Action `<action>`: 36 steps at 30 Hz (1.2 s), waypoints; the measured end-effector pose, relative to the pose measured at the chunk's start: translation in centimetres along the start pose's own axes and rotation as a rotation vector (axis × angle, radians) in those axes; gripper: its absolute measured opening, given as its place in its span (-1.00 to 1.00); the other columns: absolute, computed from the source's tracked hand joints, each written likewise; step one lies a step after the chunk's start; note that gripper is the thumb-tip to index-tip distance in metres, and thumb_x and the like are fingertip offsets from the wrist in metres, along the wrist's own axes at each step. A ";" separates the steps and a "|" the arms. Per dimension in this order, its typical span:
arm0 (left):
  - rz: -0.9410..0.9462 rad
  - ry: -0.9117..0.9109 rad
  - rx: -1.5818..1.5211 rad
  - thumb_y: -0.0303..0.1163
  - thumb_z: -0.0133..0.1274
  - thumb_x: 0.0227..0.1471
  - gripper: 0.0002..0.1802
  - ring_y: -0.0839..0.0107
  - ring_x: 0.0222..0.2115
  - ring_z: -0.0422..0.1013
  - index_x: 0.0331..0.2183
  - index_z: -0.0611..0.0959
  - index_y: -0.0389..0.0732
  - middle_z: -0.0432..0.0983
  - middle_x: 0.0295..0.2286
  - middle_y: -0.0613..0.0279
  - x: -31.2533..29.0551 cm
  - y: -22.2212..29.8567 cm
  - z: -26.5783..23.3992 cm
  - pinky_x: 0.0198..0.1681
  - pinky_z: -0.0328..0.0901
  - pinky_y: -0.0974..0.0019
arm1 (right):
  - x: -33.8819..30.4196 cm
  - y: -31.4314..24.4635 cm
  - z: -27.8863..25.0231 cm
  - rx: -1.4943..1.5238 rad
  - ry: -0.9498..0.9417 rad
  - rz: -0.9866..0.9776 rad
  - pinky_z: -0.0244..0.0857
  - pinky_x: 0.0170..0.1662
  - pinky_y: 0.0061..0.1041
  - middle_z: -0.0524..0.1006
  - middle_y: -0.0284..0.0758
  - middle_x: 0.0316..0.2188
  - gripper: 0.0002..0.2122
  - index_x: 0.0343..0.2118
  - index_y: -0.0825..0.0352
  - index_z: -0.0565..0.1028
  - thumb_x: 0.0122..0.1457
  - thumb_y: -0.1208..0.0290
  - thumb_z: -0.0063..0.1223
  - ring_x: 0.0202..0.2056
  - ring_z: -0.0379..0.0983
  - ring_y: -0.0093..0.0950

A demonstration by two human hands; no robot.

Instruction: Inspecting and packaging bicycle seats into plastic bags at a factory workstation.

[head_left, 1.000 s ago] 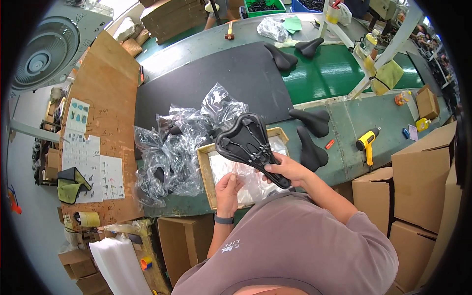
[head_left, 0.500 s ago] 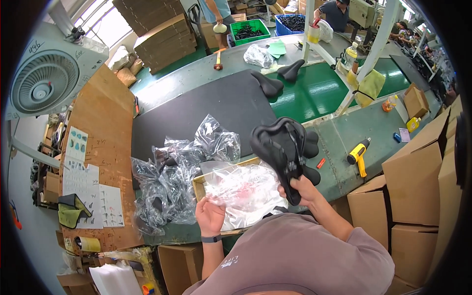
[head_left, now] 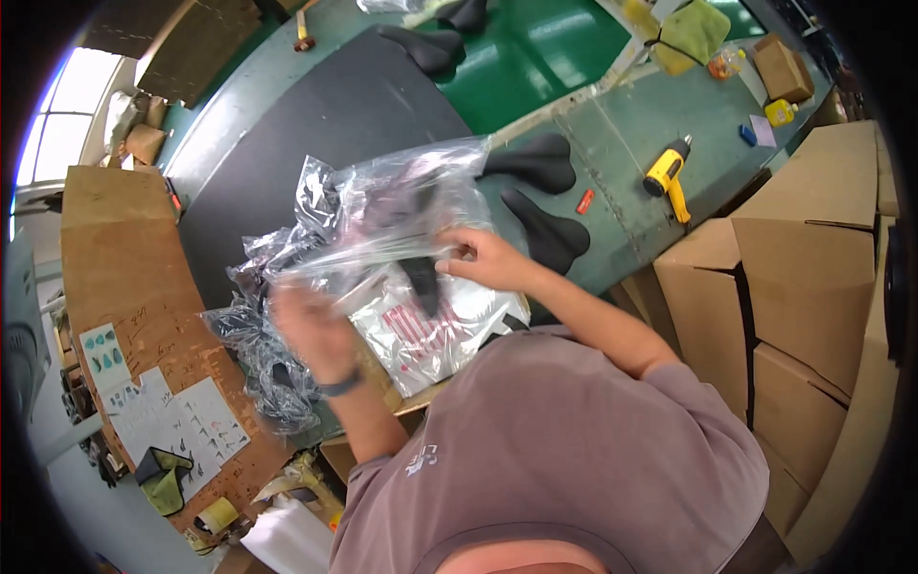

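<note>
A clear plastic bag (head_left: 368,251) is drawn over a black bicycle saddle (head_left: 421,285). The narrow nose of the saddle sticks out of the bag toward me, and its wide end shows dimly through the film. My right hand (head_left: 490,260) pinches the bag's edge beside the nose with curled fingers. My left hand (head_left: 314,330) is at the left end of the bag's edge, and motion smears its fingers. Below lies a stack of flat clear bags with red print (head_left: 416,330) in a shallow box (head_left: 378,368).
Bagged saddles (head_left: 273,368) are heaped at the left. Two bare saddles (head_left: 545,230) lie to the right, near a red lighter-like item (head_left: 585,201) and a yellow heat gun (head_left: 666,180). Cardboard boxes (head_left: 803,277) stand at the right; a brown board (head_left: 134,287) borders the left.
The saddle, held bare in my right hand before, is now mostly inside a clear bag over the box. My right hand has moved left onto the bag; my left hand moved left and up.
</note>
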State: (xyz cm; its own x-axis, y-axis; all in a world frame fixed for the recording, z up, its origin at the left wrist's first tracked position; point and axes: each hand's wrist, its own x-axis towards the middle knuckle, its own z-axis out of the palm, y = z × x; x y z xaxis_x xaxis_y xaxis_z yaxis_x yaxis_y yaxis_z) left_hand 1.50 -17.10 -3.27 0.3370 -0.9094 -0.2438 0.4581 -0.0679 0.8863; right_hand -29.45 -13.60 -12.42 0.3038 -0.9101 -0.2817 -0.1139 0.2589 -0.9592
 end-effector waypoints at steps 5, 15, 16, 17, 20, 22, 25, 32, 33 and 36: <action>0.638 0.258 0.174 -0.35 0.07 0.46 -0.70 0.25 -0.05 0.60 0.02 0.62 -0.39 0.65 -0.08 0.06 7.2 10.1 -6.6 0.06 0.56 0.22 | 2.1 1.7 -5.9 0.523 -0.411 0.230 0.57 -0.27 -0.43 0.65 -0.30 -0.39 -0.66 0.19 0.38 0.62 0.42 0.38 0.23 -0.40 0.63 -0.52; 0.556 -1.099 1.300 -0.27 0.44 0.06 -0.26 -0.04 0.32 0.38 0.27 0.60 -0.11 0.53 0.24 -0.05 -4.2 -13.2 0.0 0.39 0.25 -0.11 | 2.2 1.5 -8.4 0.059 -0.662 0.510 0.48 -0.43 -0.49 0.62 -0.28 -0.39 -0.46 0.34 0.36 0.48 0.34 0.33 0.30 -0.56 0.57 -0.49; 0.444 -0.999 1.367 -0.30 0.42 0.06 -0.24 -0.04 0.32 0.37 0.29 0.58 -0.12 0.52 0.24 -0.07 -6.1 -15.9 -1.2 0.40 0.25 -0.12 | 2.8 3.8 -9.0 0.014 -0.269 0.413 0.51 -0.35 -0.39 0.64 -0.21 -0.32 -0.48 0.26 0.39 0.52 0.30 0.28 0.35 -0.49 0.59 -0.42; 0.338 -0.907 1.414 -0.34 0.39 0.07 -0.23 -0.05 0.33 0.36 0.30 0.55 -0.14 0.52 0.24 -0.10 -7.9 -18.6 -3.3 0.40 0.24 -0.13 | 3.2 7.0 -9.3 -0.032 0.134 0.303 0.53 -0.28 -0.30 0.67 -0.15 -0.25 -0.49 0.18 0.42 0.56 0.26 0.24 0.39 -0.42 0.61 -0.34; 0.352 -0.877 1.626 -0.45 0.29 0.09 -0.24 -0.08 0.28 0.41 0.33 0.51 -0.16 0.53 0.21 -0.17 -9.8 -27.4 -14.0 0.35 0.31 -0.09 | 5.0 14.8 -10.3 -0.885 0.617 0.086 0.49 0.01 -0.10 0.63 -0.03 -0.05 -0.36 0.08 0.43 0.57 0.09 0.03 0.52 -0.06 0.57 -0.08; 0.187 -0.768 1.531 -0.46 0.27 0.10 -0.31 -0.09 0.24 0.45 0.28 0.56 -0.20 0.56 0.18 -0.16 -9.6 -29.1 -16.4 0.31 0.35 -0.05 | 4.6 16.6 -9.0 -1.036 0.537 0.218 0.48 0.10 -0.07 0.64 -0.03 -0.02 -0.31 -0.02 0.41 0.56 0.01 -0.13 0.53 -0.01 0.55 0.02; -0.148 -0.594 1.285 -0.43 0.23 0.14 -0.41 -0.05 0.15 0.54 0.21 0.61 -0.30 0.60 0.14 -0.19 -9.1 -27.9 -15.2 0.23 0.41 0.06 | 2.6 17.6 -8.8 -1.178 0.431 0.126 0.53 -0.01 -0.08 0.69 -0.09 -0.20 -0.45 -0.17 0.34 0.57 0.05 -0.08 0.50 -0.04 0.60 -0.04; 0.380 -0.389 1.121 -0.34 0.32 0.22 -0.34 -0.18 0.29 0.34 0.26 0.52 -0.38 0.46 0.25 -0.22 -12.8 -22.5 -11.3 0.40 0.20 -0.08 | -15.2 0.8 -7.9 -0.656 0.797 -0.357 0.54 0.02 -0.19 0.71 -0.07 -0.13 -0.48 0.07 0.35 0.62 0.07 0.27 0.59 -0.09 0.68 -0.06; 0.439 -0.384 1.102 -0.33 0.32 0.23 -0.33 -0.17 0.31 0.33 0.27 0.51 -0.37 0.44 0.26 -0.20 -13.9 -20.5 -10.2 0.42 0.18 -0.08 | -18.3 -0.8 -7.7 -0.551 0.853 -0.311 0.54 0.08 -0.27 0.73 -0.11 -0.11 -0.48 0.09 0.37 0.61 0.09 0.33 0.58 -0.06 0.70 -0.20; 0.423 -0.424 0.980 -0.37 0.29 0.25 -0.34 -0.15 0.32 0.31 0.29 0.49 -0.37 0.44 0.26 -0.19 -17.3 -16.6 -7.0 0.43 0.17 -0.07 | -26.2 -0.6 -8.0 -0.191 0.726 -0.075 0.42 0.24 -0.30 0.56 -0.13 0.19 -0.25 0.36 0.37 0.41 0.08 0.47 0.52 0.13 0.55 -0.34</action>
State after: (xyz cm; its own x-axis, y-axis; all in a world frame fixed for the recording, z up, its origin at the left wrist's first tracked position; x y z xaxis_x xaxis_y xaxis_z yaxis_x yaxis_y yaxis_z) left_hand -6.22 2.62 -16.50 -0.0778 -0.9880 0.1337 -0.5256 0.1546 0.8366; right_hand -44.86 7.52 -4.31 -0.3747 -0.9248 -0.0655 -0.2992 0.1875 -0.9356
